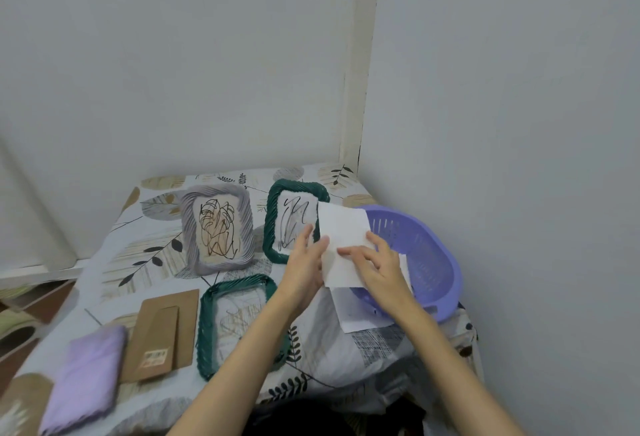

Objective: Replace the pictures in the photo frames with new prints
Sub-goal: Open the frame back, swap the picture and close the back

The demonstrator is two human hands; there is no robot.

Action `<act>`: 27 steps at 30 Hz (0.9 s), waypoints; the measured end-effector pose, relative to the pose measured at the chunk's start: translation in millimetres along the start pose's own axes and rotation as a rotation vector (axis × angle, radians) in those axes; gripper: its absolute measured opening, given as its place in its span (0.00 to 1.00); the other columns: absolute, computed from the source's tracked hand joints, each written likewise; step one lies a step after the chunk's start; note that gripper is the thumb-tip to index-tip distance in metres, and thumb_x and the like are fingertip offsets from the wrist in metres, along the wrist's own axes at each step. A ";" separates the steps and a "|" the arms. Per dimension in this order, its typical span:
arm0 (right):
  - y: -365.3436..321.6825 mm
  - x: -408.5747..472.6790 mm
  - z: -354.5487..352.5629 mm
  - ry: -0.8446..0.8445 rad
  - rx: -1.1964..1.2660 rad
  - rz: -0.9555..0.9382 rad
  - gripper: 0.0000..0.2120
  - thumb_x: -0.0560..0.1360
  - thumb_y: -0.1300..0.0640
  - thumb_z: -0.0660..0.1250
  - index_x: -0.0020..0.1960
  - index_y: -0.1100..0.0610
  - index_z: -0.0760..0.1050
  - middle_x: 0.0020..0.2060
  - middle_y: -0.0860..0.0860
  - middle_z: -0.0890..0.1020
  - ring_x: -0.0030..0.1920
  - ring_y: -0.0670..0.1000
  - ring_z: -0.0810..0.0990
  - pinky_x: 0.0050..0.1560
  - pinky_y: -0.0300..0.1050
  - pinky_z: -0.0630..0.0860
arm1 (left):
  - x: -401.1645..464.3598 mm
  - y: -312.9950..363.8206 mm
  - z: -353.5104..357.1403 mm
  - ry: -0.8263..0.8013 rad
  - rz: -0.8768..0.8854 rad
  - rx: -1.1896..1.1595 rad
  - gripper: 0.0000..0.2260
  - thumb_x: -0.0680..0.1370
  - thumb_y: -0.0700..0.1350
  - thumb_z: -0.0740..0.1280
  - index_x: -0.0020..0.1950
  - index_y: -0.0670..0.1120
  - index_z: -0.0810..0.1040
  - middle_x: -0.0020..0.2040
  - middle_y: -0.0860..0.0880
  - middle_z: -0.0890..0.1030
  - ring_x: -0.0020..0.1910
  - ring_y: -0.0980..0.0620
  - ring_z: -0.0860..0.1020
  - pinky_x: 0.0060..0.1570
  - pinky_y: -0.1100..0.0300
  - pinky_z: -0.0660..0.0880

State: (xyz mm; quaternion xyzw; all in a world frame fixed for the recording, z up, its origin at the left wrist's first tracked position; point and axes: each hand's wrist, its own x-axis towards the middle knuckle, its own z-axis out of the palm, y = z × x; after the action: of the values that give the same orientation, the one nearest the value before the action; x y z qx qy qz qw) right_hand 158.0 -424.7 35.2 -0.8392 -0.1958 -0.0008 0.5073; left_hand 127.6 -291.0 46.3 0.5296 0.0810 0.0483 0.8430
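Observation:
A white paper print is held up over the table's middle right. My left hand holds its left edge and my right hand lies on its front with fingers spread. A green frame lies flat near me with its back off and a faint print inside. Its brown backing board lies to the left. A grey frame and a second green frame stand at the back, each with a scribble picture. More white sheets lie under my hands.
A purple plastic basket stands at the right edge of the table, partly under the sheets. A folded lilac cloth lies at the near left. The leaf-patterned tablecloth covers the table, which sits in a wall corner.

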 end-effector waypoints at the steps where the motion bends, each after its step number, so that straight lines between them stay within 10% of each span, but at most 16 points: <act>1: -3.4 -1.6 3.6 -0.033 0.012 -0.017 0.11 0.77 0.52 0.61 0.47 0.34 0.75 0.71 0.49 0.61 0.72 0.50 0.56 0.70 0.47 0.55 | -2.7 -0.6 -10.4 0.017 0.049 0.042 0.27 0.79 0.33 0.57 0.75 0.49 0.53 0.49 0.50 0.81 0.42 0.52 0.80 0.42 0.56 0.77; 4: -10.9 -4.4 18.6 -0.058 0.083 -0.035 0.16 0.75 0.61 0.64 0.51 0.38 0.74 0.70 0.52 0.62 0.70 0.52 0.63 0.67 0.50 0.66 | -19.3 5.4 -42.2 0.044 0.139 0.161 0.34 0.74 0.24 0.57 0.71 0.55 0.56 0.50 0.48 0.81 0.43 0.50 0.81 0.38 0.56 0.79; 10: -23.9 -4.1 64.0 -0.181 0.343 0.083 0.15 0.70 0.71 0.67 0.53 0.57 0.77 0.42 0.48 0.78 0.35 0.47 0.76 0.34 0.34 0.75 | -52.6 20.4 -108.7 0.145 0.157 0.356 0.19 0.73 0.29 0.63 0.57 0.49 0.74 0.59 0.43 0.76 0.48 0.48 0.79 0.43 0.60 0.80; 16: -18.6 -6.4 107.4 -0.324 0.148 0.133 0.16 0.68 0.69 0.69 0.54 0.58 0.79 0.38 0.50 0.75 0.35 0.48 0.71 0.37 0.36 0.71 | -64.8 9.3 -169.1 0.235 0.104 0.831 0.16 0.72 0.34 0.68 0.56 0.50 0.75 0.58 0.49 0.77 0.59 0.50 0.75 0.61 0.56 0.72; 23: -6.2 -8.6 129.3 -0.472 -0.152 0.035 0.19 0.68 0.63 0.72 0.58 0.54 0.77 0.39 0.48 0.73 0.32 0.41 0.68 0.36 0.34 0.67 | -66.3 -3.8 -198.9 0.151 0.017 1.228 0.23 0.73 0.43 0.70 0.67 0.50 0.70 0.66 0.48 0.73 0.63 0.51 0.70 0.60 0.60 0.65; 27: 2.3 -9.0 133.3 -0.508 -0.311 -0.026 0.20 0.68 0.59 0.71 0.59 0.51 0.76 0.43 0.50 0.74 0.40 0.47 0.73 0.42 0.38 0.71 | -66.3 -12.0 -206.4 0.051 -0.068 1.382 0.24 0.74 0.48 0.68 0.69 0.52 0.67 0.75 0.48 0.61 0.76 0.50 0.50 0.73 0.48 0.44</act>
State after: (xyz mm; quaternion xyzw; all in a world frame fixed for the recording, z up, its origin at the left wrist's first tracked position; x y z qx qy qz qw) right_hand 124.0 -315.0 -33.3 -0.8775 -0.3247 0.1729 0.3075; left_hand 23.6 -124.6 -46.7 0.9411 0.1295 -0.0283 0.3110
